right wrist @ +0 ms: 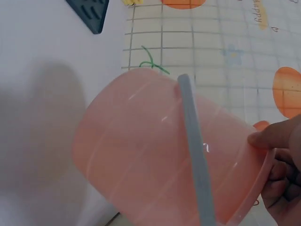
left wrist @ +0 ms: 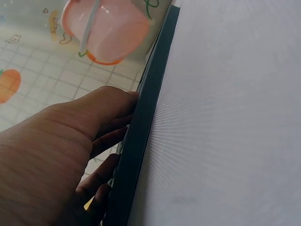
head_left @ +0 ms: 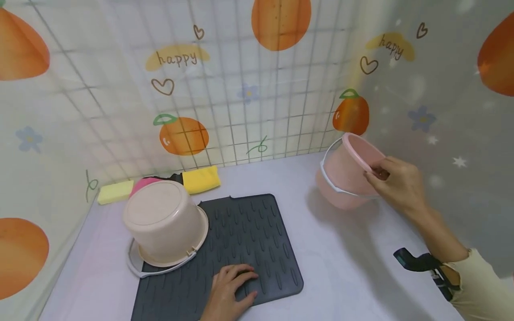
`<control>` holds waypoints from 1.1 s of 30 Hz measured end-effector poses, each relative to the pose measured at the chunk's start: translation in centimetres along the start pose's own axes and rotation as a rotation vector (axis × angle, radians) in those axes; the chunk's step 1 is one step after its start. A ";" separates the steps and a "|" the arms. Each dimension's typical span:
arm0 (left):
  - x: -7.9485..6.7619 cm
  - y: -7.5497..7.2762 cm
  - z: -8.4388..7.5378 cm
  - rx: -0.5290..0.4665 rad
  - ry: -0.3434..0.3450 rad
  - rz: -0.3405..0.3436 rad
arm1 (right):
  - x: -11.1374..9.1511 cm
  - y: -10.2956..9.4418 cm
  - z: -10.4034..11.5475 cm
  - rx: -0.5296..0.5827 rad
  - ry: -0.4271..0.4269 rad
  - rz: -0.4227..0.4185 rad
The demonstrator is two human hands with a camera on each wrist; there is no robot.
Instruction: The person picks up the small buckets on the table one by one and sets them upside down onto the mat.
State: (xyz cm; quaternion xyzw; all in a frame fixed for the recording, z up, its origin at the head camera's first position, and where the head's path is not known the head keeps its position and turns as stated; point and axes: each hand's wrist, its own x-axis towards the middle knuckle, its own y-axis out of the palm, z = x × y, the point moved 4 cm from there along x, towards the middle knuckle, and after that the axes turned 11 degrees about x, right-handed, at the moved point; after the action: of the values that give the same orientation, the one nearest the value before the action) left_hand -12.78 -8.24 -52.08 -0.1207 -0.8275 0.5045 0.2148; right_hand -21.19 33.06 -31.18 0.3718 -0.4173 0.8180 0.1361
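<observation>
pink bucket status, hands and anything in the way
Right hand gripping pink bucket by rim, bucket tilted. Left hand on dark mat. No blockage seen; upturned beige bucket stands apart.

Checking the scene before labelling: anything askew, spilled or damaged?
Mildly: the beige bucket, upside down, juts past the left edge of the dark mat rather than sitting fully on it. The pink bucket is tilted, but the right hand holds it. I see no spill or damage.

lower right of the frame: a pale cream sleeve [head_left: 483,285] with a crinkled cuff, a black wrist strap [head_left: 444,285] and a bent black bracket [head_left: 415,261].
</observation>
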 end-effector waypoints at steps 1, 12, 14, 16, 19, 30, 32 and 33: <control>0.0 -0.1 0.0 0.002 0.001 -0.002 | 0.0 0.1 0.1 0.015 0.008 -0.012; -0.2 -0.1 -0.3 0.037 0.009 -0.035 | 0.1 0.6 0.7 0.149 0.188 -0.077; -0.2 -0.1 -0.3 0.036 0.007 -0.038 | 0.0 0.8 0.8 0.168 0.225 -0.076; -0.1 -0.1 -0.2 0.025 0.005 -0.038 | -0.1 0.9 0.9 0.193 0.270 -0.074; -0.1 -0.1 -0.3 0.016 0.001 -0.028 | -0.4 1.2 1.1 0.225 0.342 -0.075; 3.2 -4.1 -0.7 -0.157 -0.086 -0.165 | 0.1 2.2 1.2 0.468 0.538 -0.102; 4.7 -5.2 -0.7 -0.251 -0.086 -0.179 | 0.3 2.4 1.3 0.506 0.560 -0.116; 5.5 -5.8 -0.8 -0.301 -0.081 -0.176 | 0.3 2.4 1.4 0.515 0.567 -0.120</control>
State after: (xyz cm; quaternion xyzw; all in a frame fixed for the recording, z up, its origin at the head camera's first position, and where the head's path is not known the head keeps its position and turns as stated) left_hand -17.16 -8.01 -45.38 -0.0580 -0.9091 0.3583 0.2041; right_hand -22.01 30.46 -31.87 0.1766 -0.1218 0.9569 0.1958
